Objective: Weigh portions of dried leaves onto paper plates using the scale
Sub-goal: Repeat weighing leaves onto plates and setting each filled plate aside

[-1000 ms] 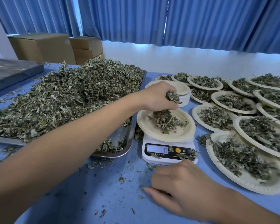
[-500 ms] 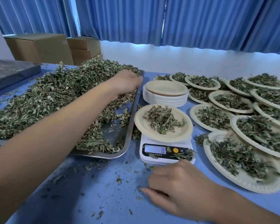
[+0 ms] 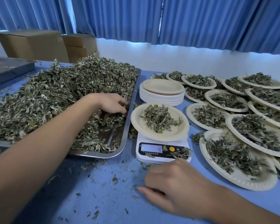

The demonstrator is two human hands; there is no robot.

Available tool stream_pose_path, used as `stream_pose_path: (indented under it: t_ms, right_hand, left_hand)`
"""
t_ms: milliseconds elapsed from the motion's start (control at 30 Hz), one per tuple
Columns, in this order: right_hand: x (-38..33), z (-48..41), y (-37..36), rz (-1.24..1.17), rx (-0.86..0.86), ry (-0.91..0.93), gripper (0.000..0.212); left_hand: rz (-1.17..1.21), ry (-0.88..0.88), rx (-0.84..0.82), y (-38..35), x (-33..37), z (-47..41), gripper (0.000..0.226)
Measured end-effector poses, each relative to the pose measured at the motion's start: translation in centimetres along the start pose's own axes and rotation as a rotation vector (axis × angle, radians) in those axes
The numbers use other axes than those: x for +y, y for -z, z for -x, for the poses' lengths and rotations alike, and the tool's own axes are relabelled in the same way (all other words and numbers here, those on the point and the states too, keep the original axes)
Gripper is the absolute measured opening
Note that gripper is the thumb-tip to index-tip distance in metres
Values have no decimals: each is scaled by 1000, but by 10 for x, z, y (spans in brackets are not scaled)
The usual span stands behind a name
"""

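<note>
Found the left hand point(image 3: 111, 104) down in the metal tray point(image 3: 126, 126), fingers curled narrow into the dried leaves point(image 3: 63, 94) and closed round a clump of them hard against the tray's right rim. Saw the heap piled high behind and to the left of those fingers, thinning to bare steel just below them toward the near corner.

Noted the paper plate point(image 3: 139, 128) just right of the fingertips, across the rim, seated on the scale point(image 3: 152, 159) and carrying a small mound of leaves in its middle, ringed by bare plate. Read what looked like a 4 on the display point(image 3: 151, 148), with loose leaf bits lying on the front panel beside it.

Spotted the stack of empty plates point(image 3: 162, 96) beyond the weighed plate, up and to the right of the left fingers, the top one bare. Saw many filled plates point(image 3: 226, 101) farther right again, overlapping one another, each bearing its own portion of leaves.

Found the right hand point(image 3: 173, 183) resting on the blue table point(image 3: 87, 191) directly in front of the scale, fingers loosely bent with tips on the surface and holding nothing that showed. Saw leaf crumbs point(image 3: 115, 179) scattered on the table to the left of those fingertips. Made out cardboard boxes point(image 3: 34, 44) and blue curtains point(image 3: 192, 18) well beyond both hands.
</note>
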State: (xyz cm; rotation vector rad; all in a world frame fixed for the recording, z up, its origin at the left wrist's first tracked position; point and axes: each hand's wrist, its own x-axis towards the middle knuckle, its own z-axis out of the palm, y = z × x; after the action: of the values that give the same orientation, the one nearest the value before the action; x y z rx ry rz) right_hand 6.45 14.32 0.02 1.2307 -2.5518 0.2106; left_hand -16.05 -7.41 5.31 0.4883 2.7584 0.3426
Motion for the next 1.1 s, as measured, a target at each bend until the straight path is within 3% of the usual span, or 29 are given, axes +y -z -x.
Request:
stream_pose_path:
  t_ms: [200,400,567,833,967,1100]
  right_hand:
    - [0,0,-2,-29,23,13,41]
    - [1,0,-1,-22,-9,2,39]
    - [2,0,-2,-23,-9,-6,40]
    - [2,1,-1,-36,-2,-11,39]
    - [2,0,-1,-44,-9,-9,39]
    - [1,-1,0,-36,-6,-1,39]
  left_hand:
    - [31,-4,-103,3,-4,12,91]
    - [-49,-86,16,0,2,12,45]
    - [-88,-105,-15,11,2,18,38]
    - [-47,-114,204,42,4,34,31]
    - [132,-171,381,48,19,44,25]
    - [548,-306,401,31,50,51,26]
